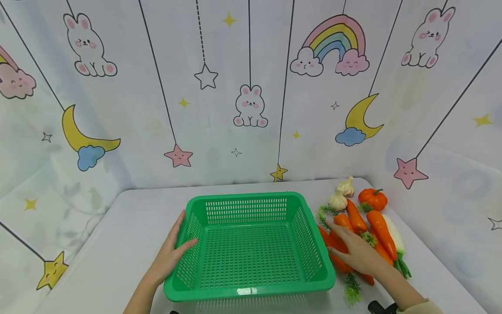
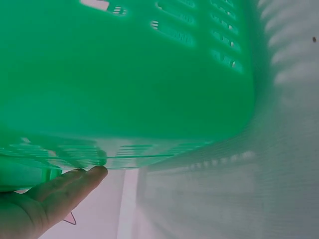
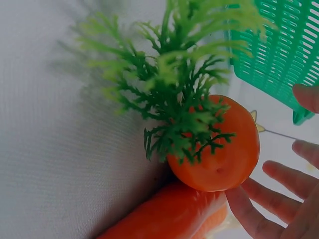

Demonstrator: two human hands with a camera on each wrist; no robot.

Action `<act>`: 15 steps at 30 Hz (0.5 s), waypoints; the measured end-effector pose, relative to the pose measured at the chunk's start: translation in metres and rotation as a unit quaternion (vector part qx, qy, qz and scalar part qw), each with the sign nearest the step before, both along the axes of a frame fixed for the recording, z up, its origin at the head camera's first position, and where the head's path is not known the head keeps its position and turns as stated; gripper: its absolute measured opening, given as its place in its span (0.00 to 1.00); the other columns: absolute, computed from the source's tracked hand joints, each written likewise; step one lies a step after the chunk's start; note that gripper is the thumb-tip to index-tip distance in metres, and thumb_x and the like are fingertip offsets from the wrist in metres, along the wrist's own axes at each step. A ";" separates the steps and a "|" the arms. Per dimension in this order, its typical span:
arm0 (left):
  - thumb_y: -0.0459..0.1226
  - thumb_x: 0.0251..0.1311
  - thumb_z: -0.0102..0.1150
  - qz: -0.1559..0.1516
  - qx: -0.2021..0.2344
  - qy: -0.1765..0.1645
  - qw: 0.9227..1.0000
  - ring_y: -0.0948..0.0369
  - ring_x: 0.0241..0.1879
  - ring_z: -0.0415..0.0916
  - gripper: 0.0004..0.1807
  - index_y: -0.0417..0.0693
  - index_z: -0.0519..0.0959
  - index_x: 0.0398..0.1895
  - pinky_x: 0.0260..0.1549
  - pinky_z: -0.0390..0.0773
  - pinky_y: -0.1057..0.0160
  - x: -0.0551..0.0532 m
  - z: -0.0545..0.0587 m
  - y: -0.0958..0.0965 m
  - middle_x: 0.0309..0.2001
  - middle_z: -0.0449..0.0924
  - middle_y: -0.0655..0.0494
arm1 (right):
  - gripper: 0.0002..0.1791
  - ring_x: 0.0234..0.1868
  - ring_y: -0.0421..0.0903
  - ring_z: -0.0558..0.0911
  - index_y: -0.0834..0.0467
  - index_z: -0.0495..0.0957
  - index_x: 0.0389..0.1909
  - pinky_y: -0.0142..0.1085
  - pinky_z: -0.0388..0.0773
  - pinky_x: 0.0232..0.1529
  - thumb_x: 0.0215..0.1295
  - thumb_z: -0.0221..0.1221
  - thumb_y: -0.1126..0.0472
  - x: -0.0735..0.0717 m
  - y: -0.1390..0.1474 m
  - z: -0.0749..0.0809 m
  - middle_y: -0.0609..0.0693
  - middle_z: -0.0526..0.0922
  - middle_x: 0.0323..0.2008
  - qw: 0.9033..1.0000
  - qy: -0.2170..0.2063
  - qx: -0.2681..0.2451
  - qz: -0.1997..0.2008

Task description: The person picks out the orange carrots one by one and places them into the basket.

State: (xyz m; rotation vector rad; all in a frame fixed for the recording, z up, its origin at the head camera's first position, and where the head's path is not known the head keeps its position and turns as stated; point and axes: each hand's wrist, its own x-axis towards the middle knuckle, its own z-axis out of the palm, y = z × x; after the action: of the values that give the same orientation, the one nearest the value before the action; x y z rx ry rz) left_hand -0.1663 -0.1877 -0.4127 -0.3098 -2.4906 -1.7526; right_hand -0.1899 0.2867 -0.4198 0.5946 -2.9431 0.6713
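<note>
The bare right hand, spread and holding nothing, is poised at lower right over glossy orange, tapered, plastic-looking carrots, slanted upper-left to lower-right.

A white table carries a green basket and vegetables

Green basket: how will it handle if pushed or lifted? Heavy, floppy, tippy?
The green basket is probably light for its size: its walls and floor are slotted throughout. The continuous, broad rim should keep its shape, though the slotted walls may flex a little. Its wide floor and shallow walls suggest it would slide rather than tip.
</note>
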 end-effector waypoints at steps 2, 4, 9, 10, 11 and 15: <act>0.39 0.62 0.52 0.002 -0.002 -0.002 1.000 0.42 0.68 0.34 0.42 0.61 0.38 0.72 0.56 0.43 0.31 0.000 0.000 0.000 0.72 0.33 0.47 | 0.40 0.58 0.61 0.68 0.54 0.56 0.68 0.59 0.68 0.49 0.60 0.54 0.39 0.000 -0.001 -0.001 0.60 0.65 0.62 1.000 -0.003 0.000 -0.002; 0.40 0.62 0.52 0.004 -0.003 -0.007 1.000 0.42 0.68 0.34 0.42 0.61 0.37 0.72 0.56 0.43 0.32 -0.001 -0.001 0.000 0.72 0.33 0.47 | 0.40 0.58 0.61 0.68 0.54 0.57 0.68 0.59 0.69 0.49 0.59 0.54 0.39 0.000 -0.001 -0.001 0.60 0.65 0.62 1.000 -0.004 0.000 0.000; 0.41 0.63 0.51 0.004 -0.003 -0.016 1.000 0.43 0.69 0.33 0.42 0.61 0.36 0.72 0.56 0.42 0.32 -0.001 -0.003 -0.001 0.72 0.32 0.48 | 0.39 0.58 0.61 0.68 0.53 0.58 0.68 0.59 0.69 0.49 0.58 0.59 0.46 0.000 -0.003 -0.003 0.61 0.66 0.61 1.000 -0.014 0.006 0.004; 0.41 0.63 0.51 0.004 -0.003 -0.017 1.000 0.43 0.69 0.32 0.42 0.61 0.36 0.72 0.57 0.42 0.32 -0.001 -0.003 -0.001 0.72 0.32 0.48 | 0.39 0.58 0.61 0.68 0.54 0.58 0.68 0.59 0.69 0.48 0.58 0.60 0.46 0.000 -0.003 -0.003 0.61 0.66 0.61 1.000 -0.020 0.008 0.003; 0.41 0.63 0.51 0.003 -0.002 -0.017 1.000 0.43 0.69 0.32 0.42 0.61 0.36 0.72 0.57 0.42 0.32 -0.001 -0.003 -0.001 0.72 0.32 0.48 | 0.39 0.58 0.61 0.68 0.54 0.58 0.68 0.58 0.69 0.48 0.57 0.60 0.47 0.000 -0.004 -0.004 0.61 0.66 0.61 1.000 -0.026 0.009 0.002; 0.41 0.63 0.51 0.004 -0.002 -0.018 1.000 0.43 0.69 0.32 0.42 0.60 0.36 0.72 0.57 0.42 0.32 -0.001 -0.003 -0.001 0.72 0.32 0.48 | 0.44 0.56 0.59 0.70 0.51 0.57 0.68 0.57 0.72 0.46 0.53 0.62 0.42 -0.001 -0.005 -0.008 0.60 0.66 0.61 0.998 -0.057 0.005 -0.006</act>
State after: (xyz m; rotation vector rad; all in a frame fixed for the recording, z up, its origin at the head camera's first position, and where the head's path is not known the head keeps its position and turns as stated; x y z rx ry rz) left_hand -0.1670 -0.1885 -0.4156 -0.2715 -2.5153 -1.7667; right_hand -0.1910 0.2816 -0.4276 0.5557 -3.0534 0.7137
